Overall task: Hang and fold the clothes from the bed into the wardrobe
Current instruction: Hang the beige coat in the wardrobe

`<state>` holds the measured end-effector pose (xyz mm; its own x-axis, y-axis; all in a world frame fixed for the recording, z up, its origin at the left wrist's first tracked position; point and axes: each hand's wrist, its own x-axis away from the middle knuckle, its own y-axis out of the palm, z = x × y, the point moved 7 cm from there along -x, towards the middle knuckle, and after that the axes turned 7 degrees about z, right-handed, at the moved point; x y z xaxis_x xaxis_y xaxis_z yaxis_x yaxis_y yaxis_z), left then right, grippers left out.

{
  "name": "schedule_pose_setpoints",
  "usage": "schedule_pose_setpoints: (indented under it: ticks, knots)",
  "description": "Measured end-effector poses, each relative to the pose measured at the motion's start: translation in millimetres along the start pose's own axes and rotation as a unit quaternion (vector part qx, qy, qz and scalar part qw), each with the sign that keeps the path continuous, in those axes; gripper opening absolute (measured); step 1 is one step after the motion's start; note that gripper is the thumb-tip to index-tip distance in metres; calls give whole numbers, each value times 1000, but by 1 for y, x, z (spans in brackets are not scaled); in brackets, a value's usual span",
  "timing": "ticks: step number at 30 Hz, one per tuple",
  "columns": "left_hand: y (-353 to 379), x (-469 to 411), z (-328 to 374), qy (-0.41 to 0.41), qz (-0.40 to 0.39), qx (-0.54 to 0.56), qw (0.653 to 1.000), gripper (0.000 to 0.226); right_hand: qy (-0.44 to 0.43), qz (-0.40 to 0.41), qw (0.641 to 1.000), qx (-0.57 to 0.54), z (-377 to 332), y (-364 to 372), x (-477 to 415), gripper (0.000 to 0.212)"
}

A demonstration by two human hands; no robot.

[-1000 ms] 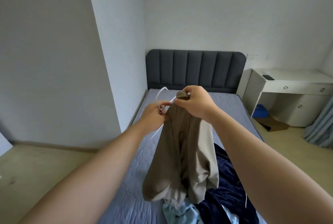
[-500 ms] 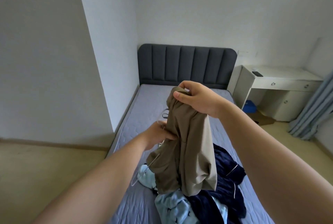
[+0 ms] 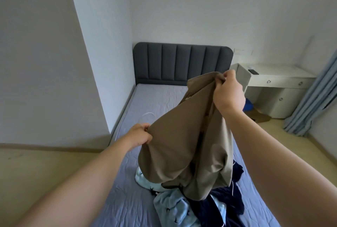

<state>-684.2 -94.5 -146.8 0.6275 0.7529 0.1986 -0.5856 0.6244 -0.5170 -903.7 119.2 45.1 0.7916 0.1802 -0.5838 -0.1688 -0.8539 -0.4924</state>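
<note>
Currently, head view. Right hand [image 3: 228, 93] pinches the top edge of the tan garment [image 3: 182, 144]; left hand [image 3: 140, 135] grips a side fold. Risk: bunched cloth could slip from so small a pinch, or the trailing hem could drag the pile of clothes [image 3: 175, 206] along. Garment hangs between and below both hands, hem on the pile; white hanger [image 3: 148, 113] lies just beyond left hand.

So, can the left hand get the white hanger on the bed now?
Probably yes. The hanger lies on the mattress just beyond the left hand, with nothing between them. But that hand pinches the brown garment, so it must let go first.
</note>
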Motion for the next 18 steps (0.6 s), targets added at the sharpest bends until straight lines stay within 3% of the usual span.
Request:
schedule_pose_setpoints:
  ticks: [3, 7, 13, 18]
  knots:
    - [-6, -6, -10, 10, 58, -98, 993, 12, 54, 12, 998, -14, 9, 2, -2, 4]
    - [-24, -5, -2, -5, 166, -150, 975, 27, 84, 8, 996, -4, 15, 9, 2, 7]
    - [-67, -7, 13, -98, 287, 56, 951, 41, 91, -40, 995, 27, 23, 17, 5, 17]
    - [-98, -7, 46, -92, 327, 280, 898, 34, 63, -61, 995, 53, 23, 22, 8, 34]
